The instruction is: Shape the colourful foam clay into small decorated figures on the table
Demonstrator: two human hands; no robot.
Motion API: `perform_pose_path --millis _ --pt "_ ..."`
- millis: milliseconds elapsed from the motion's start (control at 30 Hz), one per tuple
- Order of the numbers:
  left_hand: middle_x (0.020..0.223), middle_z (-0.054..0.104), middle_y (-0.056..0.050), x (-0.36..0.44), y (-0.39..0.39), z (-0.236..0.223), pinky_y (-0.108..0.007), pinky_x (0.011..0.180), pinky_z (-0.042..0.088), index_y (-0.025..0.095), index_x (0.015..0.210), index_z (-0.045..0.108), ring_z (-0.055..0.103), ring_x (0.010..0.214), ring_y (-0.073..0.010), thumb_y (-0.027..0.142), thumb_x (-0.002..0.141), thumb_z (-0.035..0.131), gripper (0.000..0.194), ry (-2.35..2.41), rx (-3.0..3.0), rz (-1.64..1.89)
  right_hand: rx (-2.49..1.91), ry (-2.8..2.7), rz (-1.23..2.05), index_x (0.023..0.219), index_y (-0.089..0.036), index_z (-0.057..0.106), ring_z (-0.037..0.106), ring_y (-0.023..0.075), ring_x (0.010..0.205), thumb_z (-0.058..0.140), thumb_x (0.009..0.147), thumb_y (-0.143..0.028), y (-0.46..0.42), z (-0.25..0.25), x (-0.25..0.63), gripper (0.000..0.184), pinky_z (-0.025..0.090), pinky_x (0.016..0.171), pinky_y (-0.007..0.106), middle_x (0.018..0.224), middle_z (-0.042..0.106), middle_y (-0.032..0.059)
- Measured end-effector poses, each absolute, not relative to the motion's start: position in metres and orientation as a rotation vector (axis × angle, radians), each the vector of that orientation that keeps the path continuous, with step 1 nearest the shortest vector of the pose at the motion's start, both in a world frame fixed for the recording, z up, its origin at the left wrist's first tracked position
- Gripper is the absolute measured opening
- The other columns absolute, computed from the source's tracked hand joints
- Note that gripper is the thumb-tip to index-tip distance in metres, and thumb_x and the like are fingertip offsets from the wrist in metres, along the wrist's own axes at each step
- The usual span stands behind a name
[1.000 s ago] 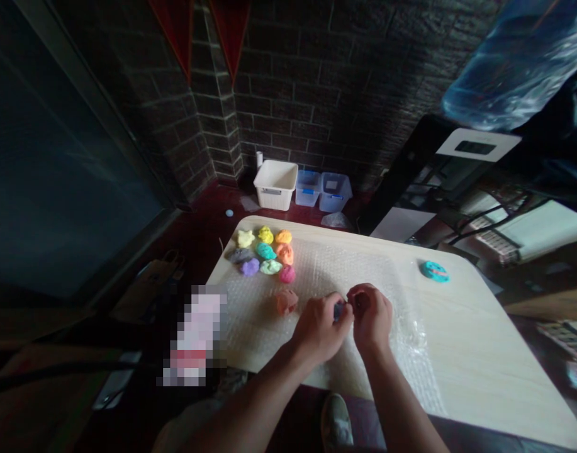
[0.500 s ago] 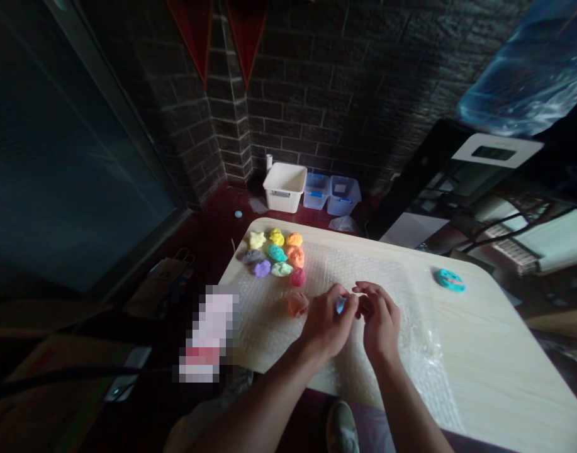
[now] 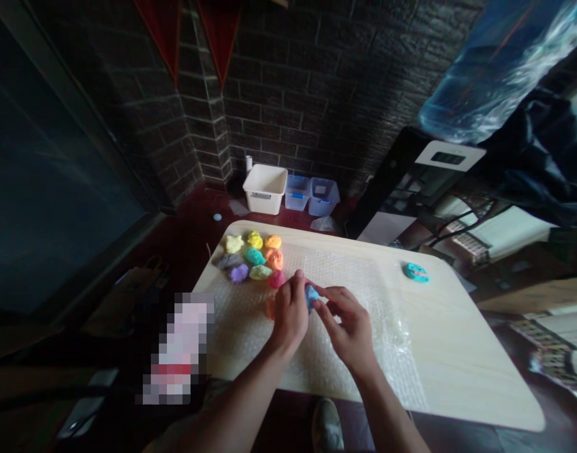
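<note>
A small blue lump of modelling clay [image 3: 311,297] is held between my two hands above the bubble wrap. My left hand [image 3: 291,316] is closed around its left side, thumb pointing up. From the right, the thumb and forefinger of my right hand [image 3: 349,324] pinch the lump. An orange clay lump [image 3: 270,308] lies on the bubble wrap, mostly hidden behind my left hand. Just beyond is a dark pink clay lump [image 3: 276,279], in a cluster with several others, among them a purple lump [image 3: 238,273] and a teal lump [image 3: 255,255].
Bubble wrap [image 3: 349,264] covers much of the pale wooden table [image 3: 472,352]. A flattened turquoise clay piece with a pinkish band [image 3: 416,272] lies at the right. Beyond the table, a white basket [image 3: 265,189] and two clear bins stand by the brick wall, beside a water dispenser [image 3: 396,182].
My right hand has come in from the right and now pinches the blue clay, which shows more. My left hand has turned thumb-up. The whole view has shifted slightly.
</note>
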State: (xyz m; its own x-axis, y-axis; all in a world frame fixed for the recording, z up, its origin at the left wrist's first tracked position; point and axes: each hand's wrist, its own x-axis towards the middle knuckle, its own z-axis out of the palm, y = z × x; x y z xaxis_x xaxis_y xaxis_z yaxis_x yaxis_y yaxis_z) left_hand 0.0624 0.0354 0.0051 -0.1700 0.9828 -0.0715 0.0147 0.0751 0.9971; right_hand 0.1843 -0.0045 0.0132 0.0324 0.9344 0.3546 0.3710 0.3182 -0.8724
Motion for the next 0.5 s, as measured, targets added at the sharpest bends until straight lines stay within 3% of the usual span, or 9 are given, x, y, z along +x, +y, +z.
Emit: perform_pose_path --millis 167,333,500 --pt "0.073 0.072 -0.003 0.065 0.032 0.004 -0.028 0.071 0.049 0.021 0.078 0.066 0.068 0.070 -0.0180 0.051 0.105 0.041 0.048 1.324 1.353 1.257 -1.286 -1.434 0.741 0.106 -0.024 0.078 0.061 0.0151 0.068 0.073 0.094 -0.034 -0.006 0.007 0.191 0.016 0.048 0.056 0.027 0.094 0.071 0.0059" --pt "0.072 0.073 -0.003 0.067 0.034 0.000 -0.030 0.075 0.047 0.021 0.076 0.065 0.070 0.074 -0.0202 0.054 0.105 0.039 0.051 1.366 1.388 1.168 -1.335 -1.359 0.884 0.096 -0.021 0.073 0.053 0.0136 0.056 0.076 0.091 -0.041 -0.006 0.001 0.193 0.020 0.040 0.052 0.026 0.065 0.062 -0.0010" --pt "0.074 0.075 -0.005 0.067 0.036 0.000 -0.030 0.074 0.047 0.021 0.073 0.066 0.071 0.075 -0.0210 0.052 0.106 0.036 0.054 1.420 1.405 1.105 -1.323 -1.381 0.936 0.099 -0.023 0.067 0.054 0.0139 0.057 0.072 0.094 -0.041 -0.007 0.000 0.189 0.020 0.039 0.051 0.026 0.071 0.064 -0.0005"
